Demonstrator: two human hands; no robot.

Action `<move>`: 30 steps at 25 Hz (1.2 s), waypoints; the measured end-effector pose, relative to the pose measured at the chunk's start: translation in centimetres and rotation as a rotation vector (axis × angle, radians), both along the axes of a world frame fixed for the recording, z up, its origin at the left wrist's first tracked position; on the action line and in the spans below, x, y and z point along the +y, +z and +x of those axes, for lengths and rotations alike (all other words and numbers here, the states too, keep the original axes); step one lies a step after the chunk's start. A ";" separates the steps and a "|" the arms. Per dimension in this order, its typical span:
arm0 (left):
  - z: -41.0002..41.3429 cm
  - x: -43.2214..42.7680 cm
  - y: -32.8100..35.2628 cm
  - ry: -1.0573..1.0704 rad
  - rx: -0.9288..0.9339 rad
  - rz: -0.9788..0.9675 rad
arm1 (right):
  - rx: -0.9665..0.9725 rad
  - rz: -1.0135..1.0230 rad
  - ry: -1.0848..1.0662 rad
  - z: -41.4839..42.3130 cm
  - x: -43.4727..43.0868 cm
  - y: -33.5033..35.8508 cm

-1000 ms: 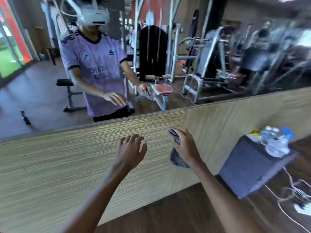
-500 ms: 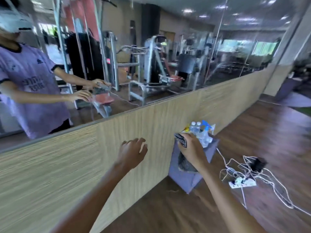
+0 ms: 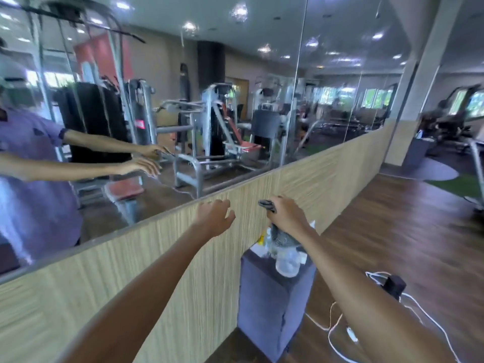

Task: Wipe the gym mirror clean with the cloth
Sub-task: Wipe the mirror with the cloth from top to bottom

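**A:** Where is the cloth (image 3: pixel 282 235) hanging?

**B:** It is hanging from the right hand (image 3: pixel 286 216), just right of the frame's centre. The fingers are curling round it, with 1 dark end poking out above the fist and the grey rest drooping below.

**A:** And the left hand (image 3: pixel 213 218)?

**B:** It is hovering beside the right one, a little left of centre. It is gripping nothing, and its fingers are bending loosely. Both hands are reaching out in front of the striped wall panel (image 3: pixel 131 271). I cannot tell whether either is touching it.

**A:** Is the cloth touching the mirror (image 3: pixel 235 74)?

**B:** No. The mirror is filling the upper half of the frame, above the panel, and the cloth is hanging below its bottom edge.

**A:** What is sitting under the right hand?

**B:** A purple box (image 3: pixel 269 305) is standing against the panel at lower centre, carrying blurred plastic bottles (image 3: pixel 286 263). White cables (image 3: pixel 332 334) are trailing over the wooden floor (image 3: pixel 392 231) to its right.
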State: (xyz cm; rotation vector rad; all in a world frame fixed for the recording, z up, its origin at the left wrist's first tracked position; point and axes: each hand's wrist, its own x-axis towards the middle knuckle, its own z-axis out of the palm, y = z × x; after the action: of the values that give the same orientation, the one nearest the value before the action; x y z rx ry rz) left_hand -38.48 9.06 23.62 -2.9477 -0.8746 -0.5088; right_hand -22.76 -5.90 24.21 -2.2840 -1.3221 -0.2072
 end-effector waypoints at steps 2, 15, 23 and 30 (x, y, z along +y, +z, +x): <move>3.7 1.9 2.4 0.012 -0.005 0.034 | -0.017 0.050 -0.021 2.5 2.9 2.2; 18.0 14.1 20.7 0.042 -0.444 0.748 | -0.215 0.597 0.105 18.7 19.2 15.9; 24.3 18.9 36.4 0.226 -0.421 1.050 | -0.444 1.015 0.312 28.6 25.8 34.2; 29.1 21.4 46.2 0.518 -0.361 1.187 | -0.446 1.174 0.341 36.4 31.3 45.7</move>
State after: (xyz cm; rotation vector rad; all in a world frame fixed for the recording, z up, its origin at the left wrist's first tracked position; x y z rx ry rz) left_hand -9.40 30.49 69.83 -1.5297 -0.8599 -1.0470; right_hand 13.64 25.38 69.92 -1.0346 -1.2415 -1.0823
